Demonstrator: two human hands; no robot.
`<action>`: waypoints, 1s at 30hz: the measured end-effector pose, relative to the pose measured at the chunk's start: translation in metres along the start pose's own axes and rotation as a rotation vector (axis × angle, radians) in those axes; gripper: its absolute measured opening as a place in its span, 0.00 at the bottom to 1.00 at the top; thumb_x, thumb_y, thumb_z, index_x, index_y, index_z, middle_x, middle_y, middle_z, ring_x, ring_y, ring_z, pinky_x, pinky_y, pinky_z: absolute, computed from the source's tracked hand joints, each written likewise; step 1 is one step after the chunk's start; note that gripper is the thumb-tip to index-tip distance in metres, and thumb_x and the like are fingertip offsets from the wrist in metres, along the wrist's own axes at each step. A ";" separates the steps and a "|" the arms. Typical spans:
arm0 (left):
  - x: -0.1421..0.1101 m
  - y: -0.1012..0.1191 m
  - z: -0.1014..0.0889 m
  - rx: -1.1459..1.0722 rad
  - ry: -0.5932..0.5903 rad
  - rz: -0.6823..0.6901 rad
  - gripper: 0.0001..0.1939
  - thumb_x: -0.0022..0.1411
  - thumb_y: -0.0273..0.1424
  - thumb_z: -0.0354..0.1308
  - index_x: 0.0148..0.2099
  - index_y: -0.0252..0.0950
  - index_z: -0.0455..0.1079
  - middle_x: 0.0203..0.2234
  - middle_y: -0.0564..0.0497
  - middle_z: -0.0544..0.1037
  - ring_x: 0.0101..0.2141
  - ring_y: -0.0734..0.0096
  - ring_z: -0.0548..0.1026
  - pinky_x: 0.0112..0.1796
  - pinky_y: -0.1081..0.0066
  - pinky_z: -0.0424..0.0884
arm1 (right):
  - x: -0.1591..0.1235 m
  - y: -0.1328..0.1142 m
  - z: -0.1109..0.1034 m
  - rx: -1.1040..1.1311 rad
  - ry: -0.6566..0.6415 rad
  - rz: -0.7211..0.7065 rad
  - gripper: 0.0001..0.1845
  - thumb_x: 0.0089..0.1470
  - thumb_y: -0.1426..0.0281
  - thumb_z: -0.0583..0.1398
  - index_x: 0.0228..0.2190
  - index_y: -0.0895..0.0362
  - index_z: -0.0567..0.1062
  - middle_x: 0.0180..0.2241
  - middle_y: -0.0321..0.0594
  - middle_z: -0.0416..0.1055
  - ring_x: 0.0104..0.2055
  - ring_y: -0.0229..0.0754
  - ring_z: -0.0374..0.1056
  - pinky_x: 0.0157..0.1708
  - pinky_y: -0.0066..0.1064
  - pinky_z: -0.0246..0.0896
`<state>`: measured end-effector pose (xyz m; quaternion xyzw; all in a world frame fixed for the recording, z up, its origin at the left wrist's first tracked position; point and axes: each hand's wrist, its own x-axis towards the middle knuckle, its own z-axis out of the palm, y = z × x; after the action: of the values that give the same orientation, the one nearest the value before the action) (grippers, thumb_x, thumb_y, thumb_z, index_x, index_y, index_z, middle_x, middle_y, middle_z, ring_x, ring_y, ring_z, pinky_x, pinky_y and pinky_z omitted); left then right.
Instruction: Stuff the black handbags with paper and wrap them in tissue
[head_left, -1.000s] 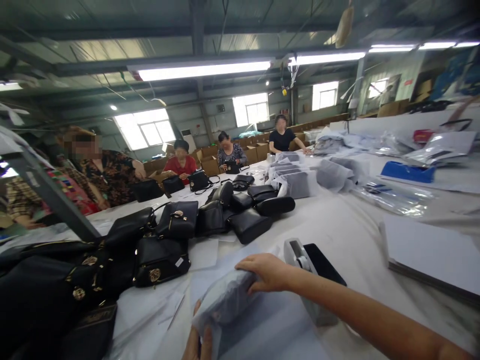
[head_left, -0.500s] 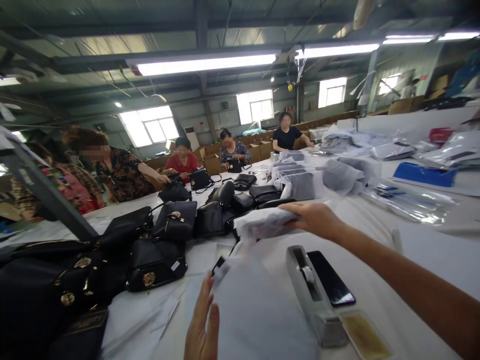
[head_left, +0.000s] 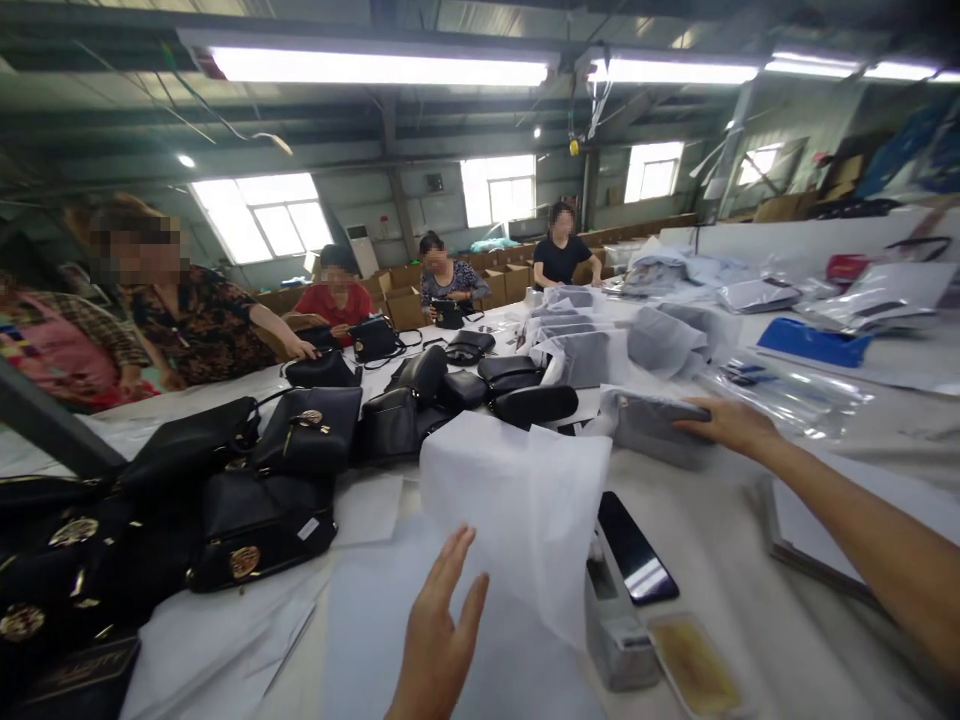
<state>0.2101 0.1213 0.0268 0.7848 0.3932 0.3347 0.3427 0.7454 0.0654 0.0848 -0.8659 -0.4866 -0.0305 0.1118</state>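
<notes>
My right hand point(head_left: 731, 425) reaches forward and grips the edge of a handbag wrapped in white tissue paper point(head_left: 652, 425), whose dark body shows through the paper. Fingers apart and holding nothing, my left hand point(head_left: 442, 625) is low in the middle of the view. Just beyond it, a loose sheet of white tissue paper point(head_left: 510, 480) stands up from the table, billowed and creased. Partly covered by this sheet is a grey tape dispenser point(head_left: 622, 645), with a black phone point(head_left: 637, 550) beside it. A pile of black handbags point(head_left: 307, 435) lies to the left.
Several tissue-wrapped bags point(head_left: 592, 355) stand in a row ahead. At the right are clear plastic bags point(head_left: 795, 390), a blue tape dispenser point(head_left: 814, 342) and a paper stack point(head_left: 825, 530). A shallow dish point(head_left: 694, 660) lies near. Several co-workers sit or stand across the table.
My right hand has moved the wrapped handbag rightward and away, past the tape dispenser. The loose tissue sheet has risen. My left hand has moved right, its fingers still apart. The view has shifted.
</notes>
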 end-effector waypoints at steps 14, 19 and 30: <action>0.126 0.037 0.093 -0.024 -0.433 -0.051 0.49 0.49 0.29 0.64 0.70 0.36 0.45 0.49 0.44 0.76 0.40 0.63 0.76 0.47 0.63 0.69 | 0.006 0.013 -0.015 0.097 0.036 0.034 0.31 0.52 0.49 0.59 0.52 0.53 0.74 0.43 0.46 0.77 0.43 0.51 0.70 0.39 0.33 0.58; 0.106 0.026 0.059 -0.039 -0.281 -0.071 0.44 0.51 0.30 0.61 0.69 0.41 0.50 0.46 0.49 0.78 0.29 0.73 0.69 0.41 0.68 0.70 | 0.015 0.023 -0.019 0.124 0.040 0.045 0.31 0.53 0.50 0.59 0.52 0.55 0.74 0.43 0.46 0.77 0.43 0.49 0.70 0.39 0.32 0.57; -0.002 -0.004 -0.030 -0.095 0.186 -0.320 0.45 0.53 0.48 0.61 0.69 0.51 0.47 0.65 0.51 0.61 0.52 0.57 0.72 0.51 0.63 0.72 | 0.027 0.017 -0.005 0.059 -0.016 -0.011 0.28 0.54 0.55 0.62 0.51 0.59 0.74 0.46 0.51 0.76 0.46 0.51 0.70 0.42 0.35 0.58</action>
<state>0.1837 0.1298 0.0394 0.6607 0.5267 0.3653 0.3906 0.7747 0.0784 0.0910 -0.8598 -0.4929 -0.0097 0.1330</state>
